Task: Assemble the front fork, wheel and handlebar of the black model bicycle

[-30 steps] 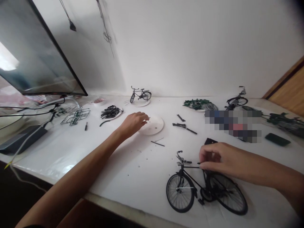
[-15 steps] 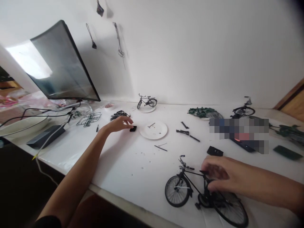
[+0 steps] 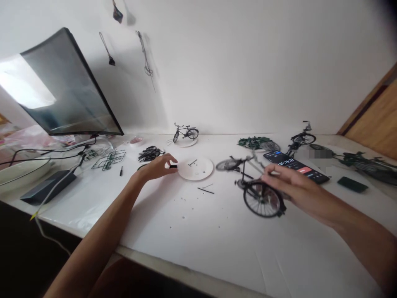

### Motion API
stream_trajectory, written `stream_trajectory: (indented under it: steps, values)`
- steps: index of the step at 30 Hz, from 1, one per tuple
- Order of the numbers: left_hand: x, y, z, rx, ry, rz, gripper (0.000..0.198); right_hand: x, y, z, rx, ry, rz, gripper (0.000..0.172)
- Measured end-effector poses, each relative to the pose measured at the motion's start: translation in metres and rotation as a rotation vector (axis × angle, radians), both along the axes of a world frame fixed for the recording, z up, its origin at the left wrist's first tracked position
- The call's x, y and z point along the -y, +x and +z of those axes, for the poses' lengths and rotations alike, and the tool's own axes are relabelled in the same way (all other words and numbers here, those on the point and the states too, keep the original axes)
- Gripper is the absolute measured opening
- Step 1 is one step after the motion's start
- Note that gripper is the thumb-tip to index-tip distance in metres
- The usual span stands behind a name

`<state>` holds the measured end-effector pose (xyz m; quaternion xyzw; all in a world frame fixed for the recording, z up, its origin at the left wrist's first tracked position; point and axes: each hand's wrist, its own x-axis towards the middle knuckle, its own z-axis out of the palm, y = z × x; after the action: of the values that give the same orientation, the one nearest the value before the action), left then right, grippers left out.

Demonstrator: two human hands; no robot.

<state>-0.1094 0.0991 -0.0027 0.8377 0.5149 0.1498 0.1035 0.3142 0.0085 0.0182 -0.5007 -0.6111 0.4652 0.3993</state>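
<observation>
While I run these hands from far away, my left hand (image 3: 156, 167) pinches a tiny black piece (image 3: 173, 166) tight between thumb and finger, just beside the rim of a white plate (image 3: 196, 173). A few small bits lie on that plate. My right hand (image 3: 277, 179) is closed around the frame of a black model bicycle (image 3: 248, 176). The bike is up off the white table (image 3: 198, 244) and tipped, with one wheel looking blurry. Just behind the bike lies a phone (image 3: 294, 167) with a bright screen showing numbers. Behind my left hand sits a heap of black parts (image 3: 150, 154), and a green plastic frame (image 3: 108, 160) lies to its left. Far back by the wall, a smaller model bike (image 3: 185, 132) stands on a plate.
</observation>
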Motion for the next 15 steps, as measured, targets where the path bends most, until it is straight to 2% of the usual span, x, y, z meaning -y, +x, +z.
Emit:
stream_trajectory:
  steps: [2,4,7,11,15]
  values:
    - [0.005,0.013,0.002,0.019,0.089,-0.038,0.037,-0.008,0.009,0.001,-0.299,0.043,-0.166,0.029]
    - [0.012,0.028,0.005,0.034,0.162,-0.079,0.032,-0.016,0.018,0.002,-0.433,0.132,-0.254,0.029]
    - [0.025,0.048,0.010,0.047,0.215,-0.157,0.026,-0.024,0.026,0.002,-0.508,0.221,-0.321,0.027]
    - [0.037,0.081,0.009,0.037,0.213,-0.258,0.023,-0.029,0.026,-0.006,-0.533,0.241,-0.340,0.029]
    - [0.029,0.134,0.006,-0.048,0.169,-0.373,0.022,-0.033,0.022,-0.021,-0.510,0.211,-0.366,0.032]
